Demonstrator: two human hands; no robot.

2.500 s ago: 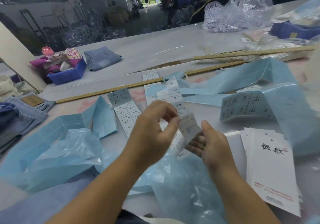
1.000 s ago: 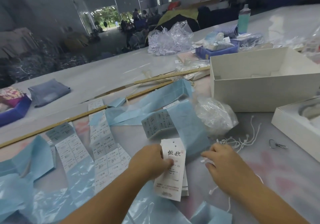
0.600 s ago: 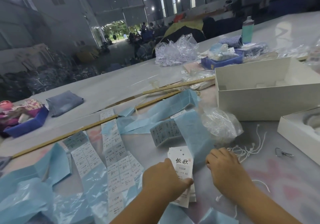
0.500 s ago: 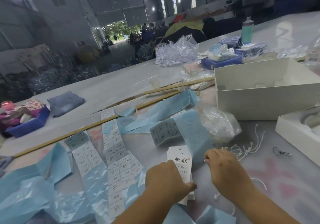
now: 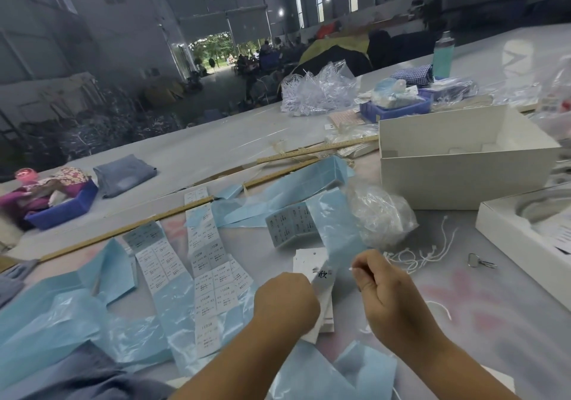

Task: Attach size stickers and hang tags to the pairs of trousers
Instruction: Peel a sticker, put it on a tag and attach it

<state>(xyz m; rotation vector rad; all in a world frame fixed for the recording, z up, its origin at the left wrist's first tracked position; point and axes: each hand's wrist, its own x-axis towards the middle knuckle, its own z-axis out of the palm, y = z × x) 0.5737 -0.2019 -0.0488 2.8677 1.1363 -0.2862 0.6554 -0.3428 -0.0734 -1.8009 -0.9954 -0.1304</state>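
Denim trousers (image 5: 77, 375), cut off at the near edge, bore no tag. A hang tag (image 5: 321, 279) was gripped by the left hand (image 5: 285, 303); the right hand (image 5: 386, 294) was closed, apparently pinching a string end (image 5: 351, 269). Size stickers (image 5: 213, 279) lay unpeeled left of the hands, loose strings (image 5: 426, 249) beyond the right. Threading seemed pending; fingertips were hidden.

White hang tag (image 5: 321, 276) tilted above stack; sticker strips (image 5: 213, 279) lie left.

My white hang tag (image 5: 321, 279) carries black characters. Pale blue backing paper (image 5: 77, 313) holds white stickers (image 5: 213, 279). The box (image 5: 457, 177) is white, the tray (image 5: 61, 211) dark blue.
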